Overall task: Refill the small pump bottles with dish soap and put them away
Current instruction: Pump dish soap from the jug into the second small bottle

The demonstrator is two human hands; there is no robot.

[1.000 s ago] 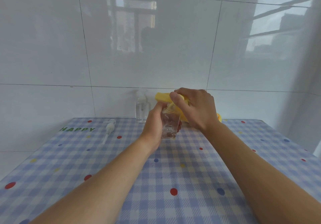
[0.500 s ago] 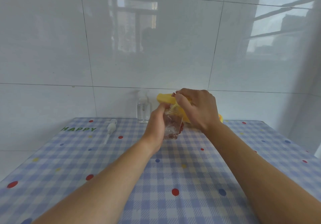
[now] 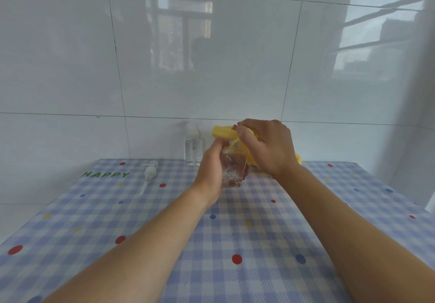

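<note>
At table centre: your left hand (image 3: pixel 210 169) still wraps the small bottle (image 3: pixel 234 169); your right hand (image 3: pixel 270 147) still grips the soap bottle (image 3: pixel 223 131), tipped at its neck. Filling unfinished.

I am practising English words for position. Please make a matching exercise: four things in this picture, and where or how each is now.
Things:
1. open clear bottle
2. yellow soap bottle
3. loose pump head
4. capped pump bottle

States:
a. stands alone near the wall
b. lies on the tablecloth
c. gripped by the left hand
d. tilted, held by the right hand

Pairs: 1-c, 2-d, 3-b, 4-a
</note>
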